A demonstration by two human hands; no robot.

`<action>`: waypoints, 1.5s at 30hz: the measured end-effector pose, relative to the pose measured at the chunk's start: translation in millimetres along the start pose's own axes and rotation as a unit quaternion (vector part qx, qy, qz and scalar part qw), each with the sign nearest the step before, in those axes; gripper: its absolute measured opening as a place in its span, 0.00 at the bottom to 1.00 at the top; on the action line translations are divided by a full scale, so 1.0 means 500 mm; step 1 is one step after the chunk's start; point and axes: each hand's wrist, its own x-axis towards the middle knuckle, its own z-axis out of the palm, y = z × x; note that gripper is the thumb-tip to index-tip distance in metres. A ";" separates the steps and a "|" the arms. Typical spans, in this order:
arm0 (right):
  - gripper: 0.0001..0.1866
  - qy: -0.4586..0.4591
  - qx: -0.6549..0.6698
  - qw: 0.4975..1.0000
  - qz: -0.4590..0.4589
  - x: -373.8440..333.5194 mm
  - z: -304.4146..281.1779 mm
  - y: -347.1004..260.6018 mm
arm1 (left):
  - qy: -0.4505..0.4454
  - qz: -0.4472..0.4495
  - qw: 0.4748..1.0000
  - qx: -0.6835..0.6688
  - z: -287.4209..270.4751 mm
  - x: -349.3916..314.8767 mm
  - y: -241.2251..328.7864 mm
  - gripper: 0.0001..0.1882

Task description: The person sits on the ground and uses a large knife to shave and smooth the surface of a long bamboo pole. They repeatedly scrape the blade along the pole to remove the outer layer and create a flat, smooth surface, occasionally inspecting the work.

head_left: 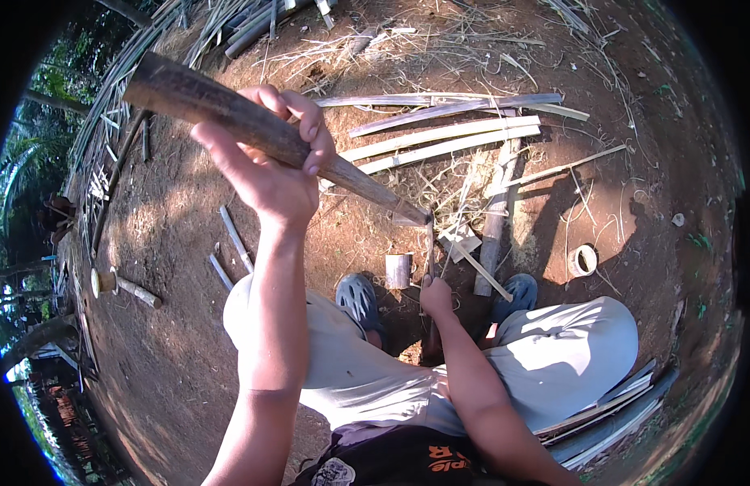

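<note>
My left hand (270, 174) is raised at the upper left, its fingers curled round a dark, tapered wooden piece (205, 101). The thick end points to the upper left, while the narrow end slants down toward the middle. My right hand (437, 297) is closed low between my knees, round the lower part of a thin, dark, upright tool (430, 251). The narrow end of the wooden piece meets or overlaps the top of this tool; I cannot tell which. A short bamboo section (398, 271) stands just left of my right hand.
Split bamboo strips (448, 146) lie ahead, across a round pole (496, 219) amid shavings. A bamboo ring (582, 261) is at the right. More strips (610, 413) lie beside my right leg. A short log (138, 292) is on the ground at the left.
</note>
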 end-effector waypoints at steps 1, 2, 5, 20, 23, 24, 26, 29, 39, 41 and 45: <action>0.24 -0.001 -0.001 1.000 -0.009 -0.001 0.005 0.001 | 0.031 0.006 0.998 0.050 0.001 0.002 -0.002 0.38; 0.24 -0.005 -0.004 1.000 -0.019 -0.002 0.007 -0.004 | 0.041 0.023 0.996 0.079 -0.004 0.004 -0.004 0.33; 0.22 0.025 -0.035 0.998 -0.048 0.029 0.018 0.037 | 0.015 0.034 0.997 0.073 0.007 0.025 -0.020 0.33; 0.18 0.030 0.115 0.964 -0.237 -0.174 -0.188 -0.206 | 0.038 -0.160 0.966 0.199 0.027 0.027 0.034 0.24; 0.18 0.057 0.070 0.962 -0.259 -0.182 -0.190 -0.204 | 0.064 -0.069 0.981 0.169 0.031 0.016 0.007 0.23; 0.19 0.053 0.051 0.964 -0.254 -0.157 -0.169 -0.176 | 0.058 -0.081 0.981 0.168 0.032 0.008 0.013 0.23; 0.19 0.060 0.088 0.969 -0.223 -0.114 -0.134 -0.129 | 0.029 -0.097 0.981 0.166 0.033 0.007 0.032 0.23; 0.19 0.037 0.167 0.980 -0.106 -0.087 -0.142 -0.125 | 0.027 -0.054 0.991 0.119 0.030 0.003 0.063 0.22; 0.18 0.029 0.152 0.983 -0.095 -0.071 -0.137 -0.131 | 0.046 -0.013 0.976 0.211 0.042 0.004 0.038 0.20; 0.18 0.036 0.135 0.983 -0.119 -0.067 -0.133 -0.126 | 0.047 -0.035 0.978 0.199 0.043 0.006 0.049 0.21; 0.18 0.034 0.108 0.983 -0.147 -0.067 -0.119 -0.123 | 0.051 -0.051 0.978 0.196 0.029 0.006 0.034 0.20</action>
